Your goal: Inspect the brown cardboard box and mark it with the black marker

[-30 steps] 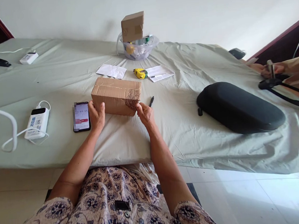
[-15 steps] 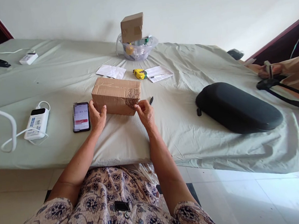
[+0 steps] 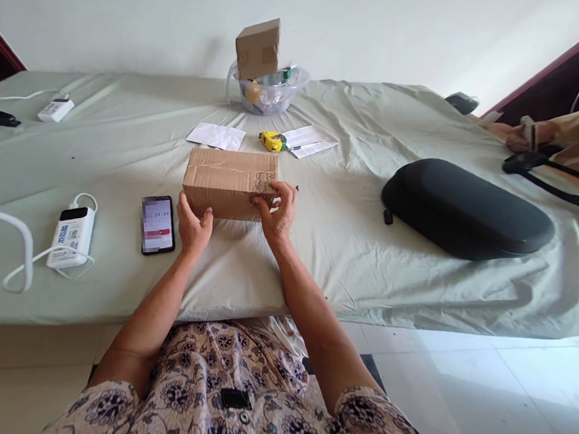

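Note:
A brown cardboard box [image 3: 226, 182] lies on the pale green sheet [image 3: 114, 150] in front of me, with dark scribbles on its right end. My left hand [image 3: 193, 226] holds the box's near left corner, thumb against the front face. My right hand [image 3: 276, 211] wraps round the right end, fingers curled over the scribbled corner. The right end of the box sits slightly raised.
A phone [image 3: 157, 224] lies left of the box, a white power bank with cable [image 3: 70, 235] further left. A black oval case [image 3: 464, 206] rests at right. Behind are papers [image 3: 215, 136], a yellow tape measure [image 3: 271, 141] and a clear bowl [image 3: 269, 91] bearing a small box [image 3: 258, 48].
My right hand has moved from beside the box's right corner onto it, fingers closing over the end. The box has shifted slightly right and away. The pen beside it is now hidden.

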Demonstrator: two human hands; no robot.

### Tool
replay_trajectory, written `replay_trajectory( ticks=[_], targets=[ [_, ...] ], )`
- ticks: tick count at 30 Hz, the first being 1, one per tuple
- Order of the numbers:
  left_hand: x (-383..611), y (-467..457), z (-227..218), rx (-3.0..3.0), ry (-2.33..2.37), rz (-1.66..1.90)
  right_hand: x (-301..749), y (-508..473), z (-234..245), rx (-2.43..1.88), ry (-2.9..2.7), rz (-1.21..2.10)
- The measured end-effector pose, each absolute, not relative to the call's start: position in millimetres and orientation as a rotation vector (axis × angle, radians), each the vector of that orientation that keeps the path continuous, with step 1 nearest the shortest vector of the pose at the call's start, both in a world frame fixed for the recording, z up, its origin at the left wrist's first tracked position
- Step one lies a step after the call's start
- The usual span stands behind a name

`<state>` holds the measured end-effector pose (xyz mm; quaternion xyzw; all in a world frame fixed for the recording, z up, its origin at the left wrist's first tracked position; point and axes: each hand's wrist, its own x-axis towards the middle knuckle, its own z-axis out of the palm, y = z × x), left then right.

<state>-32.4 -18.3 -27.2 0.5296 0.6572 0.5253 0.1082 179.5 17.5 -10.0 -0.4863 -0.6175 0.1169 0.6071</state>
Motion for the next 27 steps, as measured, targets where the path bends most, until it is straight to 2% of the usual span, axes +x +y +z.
replay_trajectory(
  ticks=[13,20,23,27],
  targets=[
    [-30.0,-18.7,-24.6,1.565,2.008,1.496,176.6,23.0,-10.5,-1.174,-1.446,0.201],
    [-29.0,-21.0,-18.6,1.541,2.012,1.513,186.1,20.2,-6.0,-1.239,-1.458,0.325],
    [-28.9,-21.1,-15.4,1.512,2.01,1.496,204.8,22.1,-2.1,-1.437,-1.406,0.275],
    [-28.3,-19.6,-14.8,1.472,2.021,1.477,225.6,23.0,-0.7,-1.904,-1.431,0.262]
  ],
)
